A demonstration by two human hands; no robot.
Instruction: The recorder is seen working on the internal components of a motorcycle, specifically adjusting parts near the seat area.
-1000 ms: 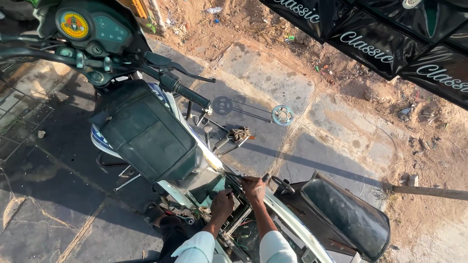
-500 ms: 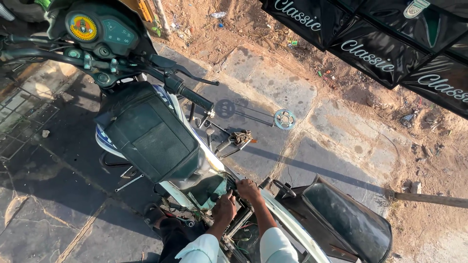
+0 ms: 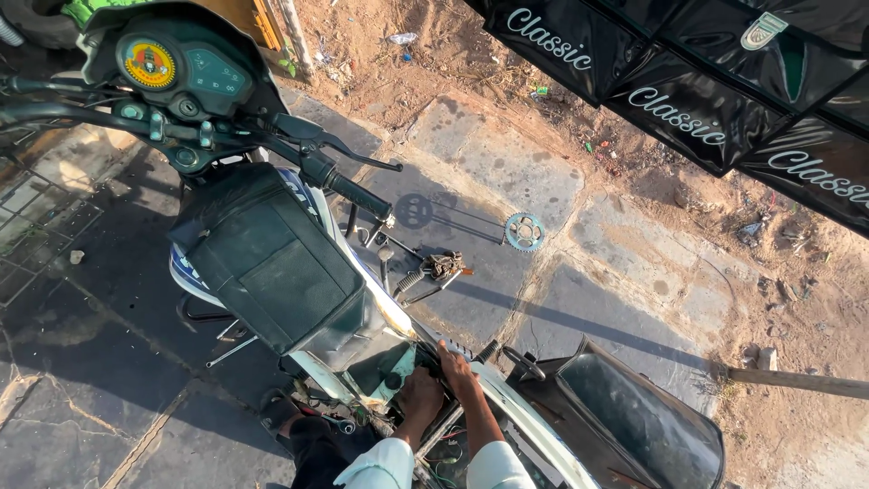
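Seen from above, left to right. At far left, a metal grate point(image 3: 36, 226) set into dark paving. Above it, the motorcycle's instrument cluster point(image 3: 181, 68) and handlebar point(image 3: 348, 186), turned toward the top of the view. Next, a black padded cover point(image 3: 267, 263) strapped over the fuel tank, probably to protect it. Just behind the tank, with the seat off, the open frame area point(image 3: 398, 371), exposed so the parts underneath can be reached. There, the left hand point(image 3: 421, 398), curled down into the gap, fingers hidden, so grip cannot be told. Touching beside it, the right hand point(image 3: 462, 376), fingers bent over a dark part at the frame's edge, apparently pressing or gripping it; exact hold not clear. Further right, on the paving slabs, loose small parts point(image 3: 444, 265) and a toothed sprocket point(image 3: 524, 232), laid well apart from the bike, within reach. Lower right, the removed seat point(image 3: 634, 421), leaning beside the frame. Top right, black banners point(image 3: 724, 91) overhanging sandy, littered ground.
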